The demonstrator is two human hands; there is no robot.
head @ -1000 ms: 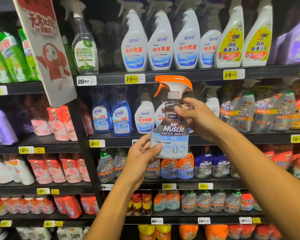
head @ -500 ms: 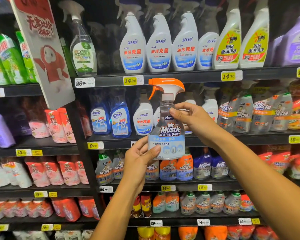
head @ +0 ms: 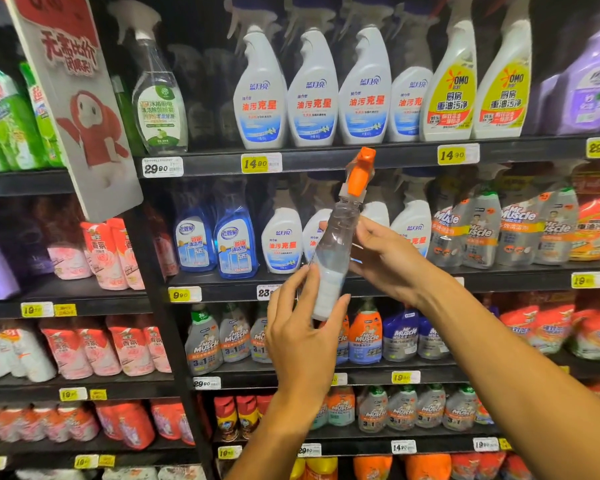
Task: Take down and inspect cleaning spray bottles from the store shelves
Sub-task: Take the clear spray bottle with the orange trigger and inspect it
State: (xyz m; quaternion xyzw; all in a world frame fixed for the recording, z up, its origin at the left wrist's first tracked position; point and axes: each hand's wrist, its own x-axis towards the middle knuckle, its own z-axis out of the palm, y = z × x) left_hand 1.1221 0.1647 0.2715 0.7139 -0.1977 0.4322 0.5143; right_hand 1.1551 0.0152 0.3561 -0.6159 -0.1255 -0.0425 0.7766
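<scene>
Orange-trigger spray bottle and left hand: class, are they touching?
Touching. The head view shows the left hand pinching the lower body of the orange-trigger spray bottle between thumb and fingers.

A clear plastic spray bottle (head: 333, 258) with an orange trigger head (head: 359, 174) is held up before the store shelves, turned edge-on, tilted with its top to the right, its label hidden.
</scene>
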